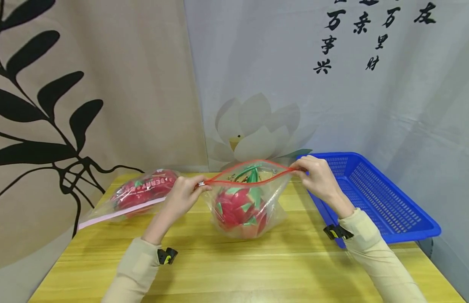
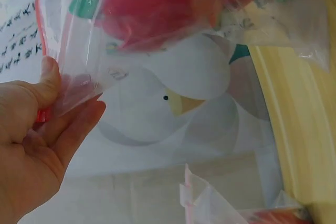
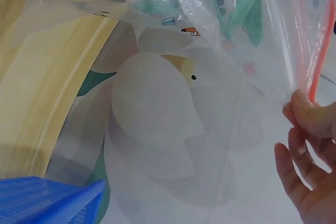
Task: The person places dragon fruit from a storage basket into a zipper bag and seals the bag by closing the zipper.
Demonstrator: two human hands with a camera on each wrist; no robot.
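Note:
A clear zip bag (image 1: 274, 206) with a red zip rim stands on the wooden table, its mouth spread apart. Inside it sits a red dragon fruit (image 1: 240, 206) with green scales, seen blurred through the plastic. At the rim's left corner, by the slider, my left hand (image 1: 185, 191) pinches the bag between thumb and fingers. The opposite corner is pinched by my right hand (image 1: 319, 176); in the right wrist view its thumb and index finger grip the plastic, other fingers loose. A second bag (image 1: 143, 191) with a pink zip strip, holding red fruit, lies left of my left hand.
A blue plastic basket (image 1: 371, 198) stands on the right of the wooden table (image 1: 234, 269), beside my right forearm. Behind the table hangs a printed curtain (image 1: 143, 84) with leaves, a flower and dark characters.

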